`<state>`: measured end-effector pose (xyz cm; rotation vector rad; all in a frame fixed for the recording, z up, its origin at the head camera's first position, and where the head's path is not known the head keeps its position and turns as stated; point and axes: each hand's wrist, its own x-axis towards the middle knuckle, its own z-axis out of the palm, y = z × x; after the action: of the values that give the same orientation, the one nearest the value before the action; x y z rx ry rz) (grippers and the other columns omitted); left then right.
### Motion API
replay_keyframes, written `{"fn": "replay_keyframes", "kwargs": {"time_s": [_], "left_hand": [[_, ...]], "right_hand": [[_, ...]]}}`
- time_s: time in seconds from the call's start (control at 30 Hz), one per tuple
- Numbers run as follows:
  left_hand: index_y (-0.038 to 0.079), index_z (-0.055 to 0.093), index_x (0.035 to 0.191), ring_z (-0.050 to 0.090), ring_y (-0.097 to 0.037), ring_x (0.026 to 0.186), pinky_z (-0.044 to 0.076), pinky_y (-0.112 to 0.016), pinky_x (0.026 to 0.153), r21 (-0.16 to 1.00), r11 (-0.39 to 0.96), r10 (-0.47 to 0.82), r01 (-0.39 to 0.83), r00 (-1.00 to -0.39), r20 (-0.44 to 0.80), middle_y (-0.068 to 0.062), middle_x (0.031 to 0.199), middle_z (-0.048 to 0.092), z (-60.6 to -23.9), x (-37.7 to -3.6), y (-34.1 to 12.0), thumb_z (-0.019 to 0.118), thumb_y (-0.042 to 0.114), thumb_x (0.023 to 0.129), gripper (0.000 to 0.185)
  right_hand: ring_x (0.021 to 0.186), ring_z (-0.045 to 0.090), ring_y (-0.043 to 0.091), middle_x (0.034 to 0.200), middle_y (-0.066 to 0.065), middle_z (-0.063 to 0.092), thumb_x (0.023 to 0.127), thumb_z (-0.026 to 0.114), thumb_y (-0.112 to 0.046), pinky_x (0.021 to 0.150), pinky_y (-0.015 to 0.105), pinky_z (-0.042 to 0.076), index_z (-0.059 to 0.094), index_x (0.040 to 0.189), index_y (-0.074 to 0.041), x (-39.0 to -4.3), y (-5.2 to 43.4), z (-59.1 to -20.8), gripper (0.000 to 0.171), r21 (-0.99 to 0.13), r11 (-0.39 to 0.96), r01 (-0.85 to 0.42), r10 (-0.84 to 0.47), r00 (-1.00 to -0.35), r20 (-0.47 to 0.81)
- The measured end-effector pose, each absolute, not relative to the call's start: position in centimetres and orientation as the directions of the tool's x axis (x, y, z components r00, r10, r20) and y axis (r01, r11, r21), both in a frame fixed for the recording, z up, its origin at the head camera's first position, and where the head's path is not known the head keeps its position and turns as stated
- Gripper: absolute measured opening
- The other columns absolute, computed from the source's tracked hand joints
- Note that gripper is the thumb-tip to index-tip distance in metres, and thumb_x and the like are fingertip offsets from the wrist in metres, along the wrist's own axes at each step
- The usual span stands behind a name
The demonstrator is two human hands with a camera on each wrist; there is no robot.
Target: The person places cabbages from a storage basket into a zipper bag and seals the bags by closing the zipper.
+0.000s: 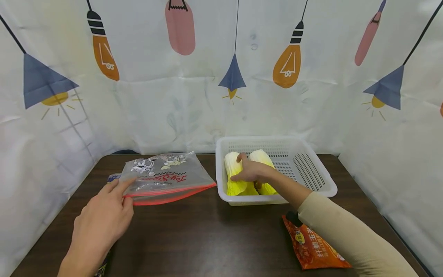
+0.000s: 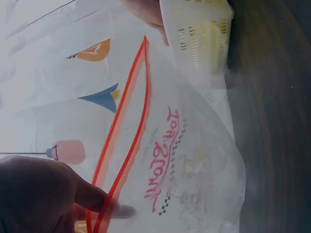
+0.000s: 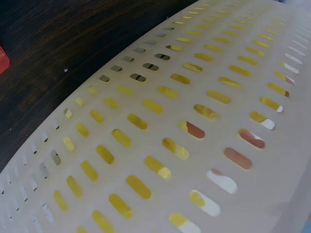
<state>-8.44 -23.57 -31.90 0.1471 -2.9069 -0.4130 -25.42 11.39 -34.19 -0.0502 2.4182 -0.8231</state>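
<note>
Two napa cabbages, pale cream at one end, bright yellow and ruffled at the leafy end. The left cabbage [image 1: 236, 187] is under the right hand [image 1: 250, 170], whose fingers are clamped on it; some fingertips hidden. The other cabbage [image 1: 262, 158] lies just right of those fingers, partly covered by hand and wrist. Both sit in a white slotted basket [image 1: 313, 171], its bare floor to the right of the fingers; yellow leaf and bits of skin show through the slots in the right wrist view.

Left hand [image 1: 104, 217]: thumb and fingers pinch the mouth corner of a clear zip bag [image 1: 157, 175]. Bag limp, flattened, spreading right of and beyond those fingers; red zip edges [image 1: 174, 190] parted, red script, checkered band, cartoon figures.

Nearer than the right fingers, by the forearm: an orange-red snack packet [image 1: 316, 248], partly under the sleeve [image 1: 349, 231]. Beneath all, a dark brown tabletop [image 1: 194, 238]. Beyond both hands, white cloth [image 1: 194, 104] printed with lamps and bulbs.
</note>
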Motion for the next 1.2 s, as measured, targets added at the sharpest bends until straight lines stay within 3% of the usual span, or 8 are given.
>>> {"fn": "replay_keyframes", "kwargs": {"time_s": [0.27,0.53,0.7,0.83,1.0,1.2], "left_hand": [[0.017,0.066,0.139,0.060,-0.063,0.103,0.046,-0.070,0.060,0.374,0.923,-0.206,-0.088,-0.935,0.289,-0.021,0.148,0.057,-30.9,-9.2,-22.8,0.050,0.025,0.104,0.040],[0.014,0.079,0.118,0.067,-0.050,0.096,0.046,-0.069,0.068,0.448,0.894,-0.248,0.009,-0.822,0.512,-0.014,0.125,0.074,-30.0,-10.2,-21.6,0.059,0.019,0.100,0.028],[0.016,0.081,0.114,0.066,-0.052,0.095,0.046,-0.069,0.069,0.494,0.870,-0.305,-0.007,-0.794,0.526,-0.012,0.123,0.075,-29.5,-10.7,-20.9,0.059,0.020,0.097,0.029],[0.015,0.082,0.114,0.065,-0.055,0.107,0.047,-0.070,0.077,0.523,0.853,-0.331,-0.003,-0.777,0.536,-0.013,0.129,0.073,-29.3,-11.0,-20.5,0.059,0.021,0.097,0.030],[0.009,0.081,0.114,0.064,-0.055,0.114,0.046,-0.072,0.086,0.540,0.842,-0.331,0.021,-0.769,0.546,-0.021,0.131,0.070,-29.3,-11.3,-20.4,0.059,0.019,0.096,0.030],[0.003,0.081,0.111,0.065,-0.048,0.118,0.048,-0.067,0.094,0.558,0.827,-0.332,0.068,-0.742,0.582,-0.021,0.129,0.072,-29.3,-11.5,-20.5,0.063,0.018,0.095,0.028]], "right_hand": [[0.131,0.048,0.041,0.149,0.018,0.039,0.092,0.080,-0.028,0.098,0.069,0.052,0.024,0.151,-0.027,-25.7,11.8,-33.9,0.082,-0.640,0.745,0.190,-0.238,-0.820,-0.521],[0.134,0.045,0.039,0.155,0.017,0.035,0.092,0.079,-0.025,0.106,0.067,0.048,0.025,0.154,-0.030,-25.9,12.1,-33.9,0.082,-0.669,0.713,0.209,-0.249,-0.817,-0.521],[0.139,0.042,0.037,0.165,0.014,0.029,0.093,0.077,-0.021,0.113,0.065,0.043,0.029,0.159,-0.033,-25.7,12.3,-34.0,0.082,-0.703,0.682,0.199,-0.272,-0.824,-0.497],[0.139,0.043,0.036,0.166,0.014,0.029,0.095,0.074,-0.019,0.115,0.059,0.044,0.033,0.160,-0.033,-25.7,12.5,-34.1,0.079,-0.733,0.650,0.199,-0.293,-0.825,-0.483],[0.136,0.046,0.036,0.167,0.014,0.026,0.097,0.072,-0.018,0.111,0.055,0.049,0.035,0.161,-0.033,-25.7,12.7,-33.8,0.075,-0.760,0.610,0.224,-0.307,-0.817,-0.487],[0.130,0.051,0.037,0.168,0.015,0.024,0.098,0.072,-0.021,0.104,0.054,0.054,0.035,0.161,-0.036,-25.7,13.2,-33.3,0.074,-0.779,0.587,0.219,-0.308,-0.830,-0.465]]}}
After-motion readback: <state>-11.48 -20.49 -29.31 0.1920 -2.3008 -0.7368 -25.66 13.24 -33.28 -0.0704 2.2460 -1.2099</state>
